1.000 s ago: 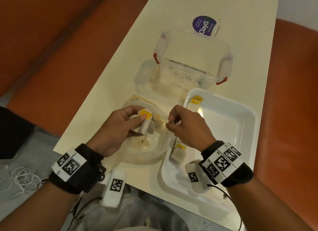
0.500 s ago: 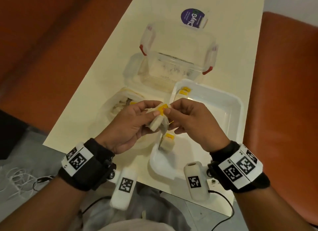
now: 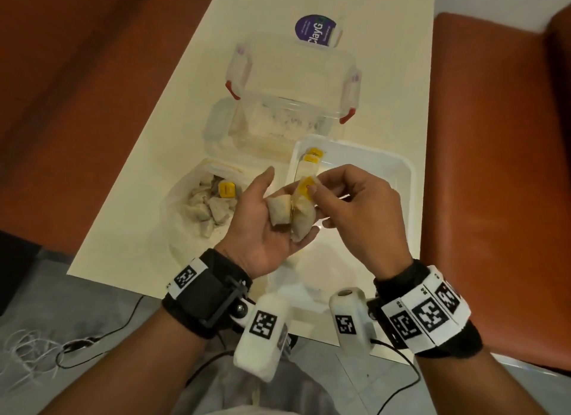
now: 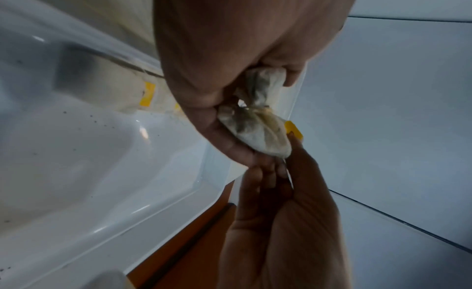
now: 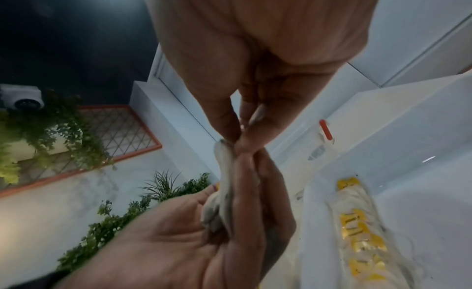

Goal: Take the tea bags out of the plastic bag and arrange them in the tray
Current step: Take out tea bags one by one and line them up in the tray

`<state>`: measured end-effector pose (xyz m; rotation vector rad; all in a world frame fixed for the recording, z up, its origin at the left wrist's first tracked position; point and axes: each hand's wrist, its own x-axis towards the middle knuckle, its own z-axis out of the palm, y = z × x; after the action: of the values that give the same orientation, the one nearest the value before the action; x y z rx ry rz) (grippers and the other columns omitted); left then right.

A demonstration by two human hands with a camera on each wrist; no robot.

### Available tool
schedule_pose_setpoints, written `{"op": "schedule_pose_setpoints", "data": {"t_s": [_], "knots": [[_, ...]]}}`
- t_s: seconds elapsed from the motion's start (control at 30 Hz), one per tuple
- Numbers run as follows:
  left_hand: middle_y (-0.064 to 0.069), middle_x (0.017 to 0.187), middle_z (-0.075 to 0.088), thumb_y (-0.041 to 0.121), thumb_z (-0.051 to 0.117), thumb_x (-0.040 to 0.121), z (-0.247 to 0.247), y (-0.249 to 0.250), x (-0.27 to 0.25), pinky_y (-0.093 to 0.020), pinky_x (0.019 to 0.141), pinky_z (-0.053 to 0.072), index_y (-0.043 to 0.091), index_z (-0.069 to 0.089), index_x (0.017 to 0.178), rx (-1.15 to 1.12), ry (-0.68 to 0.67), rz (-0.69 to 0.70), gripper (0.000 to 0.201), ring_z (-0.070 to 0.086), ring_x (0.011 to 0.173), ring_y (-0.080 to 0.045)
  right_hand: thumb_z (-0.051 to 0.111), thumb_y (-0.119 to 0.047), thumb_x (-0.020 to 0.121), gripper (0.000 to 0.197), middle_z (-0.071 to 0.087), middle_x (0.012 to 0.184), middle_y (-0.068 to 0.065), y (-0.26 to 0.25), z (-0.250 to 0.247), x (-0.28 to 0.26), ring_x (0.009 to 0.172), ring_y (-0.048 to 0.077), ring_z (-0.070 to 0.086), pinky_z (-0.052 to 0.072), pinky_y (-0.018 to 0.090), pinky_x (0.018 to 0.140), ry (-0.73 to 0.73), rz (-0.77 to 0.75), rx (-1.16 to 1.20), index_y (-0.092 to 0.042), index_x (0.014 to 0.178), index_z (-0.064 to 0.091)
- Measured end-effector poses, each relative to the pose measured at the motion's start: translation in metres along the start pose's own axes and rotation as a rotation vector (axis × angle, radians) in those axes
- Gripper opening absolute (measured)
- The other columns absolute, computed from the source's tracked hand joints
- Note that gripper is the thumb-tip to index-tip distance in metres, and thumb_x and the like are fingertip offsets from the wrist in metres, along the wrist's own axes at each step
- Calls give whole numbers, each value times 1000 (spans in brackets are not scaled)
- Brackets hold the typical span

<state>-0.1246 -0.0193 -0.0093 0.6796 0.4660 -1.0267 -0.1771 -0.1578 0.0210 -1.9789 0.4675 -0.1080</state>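
Long cream matte table point(image 3: 173, 155) running up the middle of the head view, between rust-orange upholstered seats point(image 3: 494, 167) at left and right; grey floor with tangled white cord point(image 3: 21, 356) at lower left. White walls, a dark ceiling and trailing green plants point(image 5: 58, 132) in the right wrist view

Upper centre: clear hard-plastic lidless storage box with red-tipped clips point(image 3: 293, 105), a purple round sticker point(image 3: 313, 31) just beyond it. Left of centre: crinkled clear plastic bag point(image 3: 185, 229), mouth spread, holding a heap of soft greyish-white paper tea bags point(image 3: 207, 210), 1 yellow tag showing. Right of centre: glossy white rectangular plastic tray point(image 3: 398, 173) with rounded corners and dark specks on its floor; a row of tea bags with yellow tags point(image 5: 357, 226) lying along its left wall

Above the tray's left edge: left hand point(image 3: 262, 229) palm up, fingers loosely curled, cradling 2 crumpled pouch-shaped tea bags point(image 3: 290, 213) tied together at the neck. Right hand point(image 3: 358, 216) meeting it, thumb and forefinger pinching the small yellow paper tag point(image 3: 306, 187) at the top of those bags, other fingers bent and holding nothing
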Motion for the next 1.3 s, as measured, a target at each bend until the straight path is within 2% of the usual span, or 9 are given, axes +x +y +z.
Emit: {"op": "schedule_pose_setpoints", "data": {"t_s": [0.1,0.17,0.3,0.47,0.63,0.7,0.8,1.07,1.3], "knots": [[2,85,67,55,61,86,-6,-3,-6,-19,48,47,20,69,100,122,31,-24,39,64,68,-9,75,-23,88,8,74,74,-1,-1,-7,-5,65,15,73,58,36,61,-10,83,163,-16,90,71],[5,82,63,50,70,77,-11,-3,-9,-15,42,43,20,66,104,204,48,0,41,59,62,-5,74,-20,88,7,74,80,4,-2,-13,-5,66,18,71,53,33,61,-30,135,282,-14,91,71],[5,93,67,43,73,80,-19,-1,-16,-14,38,35,25,68,115,365,0,95,40,56,59,-4,72,-19,90,6,73,84,6,-3,-21,-6,66,16,64,52,30,61,-82,159,337,-13,88,73],[3,84,67,34,74,76,-16,-2,-22,-16,39,26,19,69,93,610,41,221,24,49,52,-6,73,-15,88,3,72,78,4,1,-24,-8,63,15,64,54,30,61,-108,147,314,-13,87,72],[-11,82,60,27,75,81,-24,-6,-29,-19,40,20,14,71,97,746,46,231,21,41,52,-14,74,-15,88,5,72,73,1,7,-25,-13,66,14,67,55,34,65,-189,142,207,-14,86,70],[-6,78,69,21,73,85,-29,-7,-32,-26,45,17,15,72,97,787,33,216,13,36,51,-15,75,-14,87,5,72,72,3,8,-24,-14,65,15,68,55,36,66,-215,132,175,-14,86,70],[-7,94,77,27,73,87,-41,-4,-39,-23,45,22,22,72,106,841,154,207,21,40,54,-11,76,-15,86,7,72,72,4,11,-21,-15,65,15,68,54,33,64,-269,101,117,-16,86,69],[-2,91,76,40,67,84,-72,14,-67,-19,42,25,17,71,105,715,349,243,31,50,54,-7,73,-33,86,8,70,82,-18,45,20,-29,82,6,67,52,28,83,-693,23,-568,-35,90,66],[-3,89,75,43,69,76,-76,13,-72,-17,38,27,10,68,109,669,355,247,46,50,54,-9,68,-38,88,5,69,90,-13,61,41,-12,85,14,65,51,32,76,-647,49,-714,-35,91,67]]}}
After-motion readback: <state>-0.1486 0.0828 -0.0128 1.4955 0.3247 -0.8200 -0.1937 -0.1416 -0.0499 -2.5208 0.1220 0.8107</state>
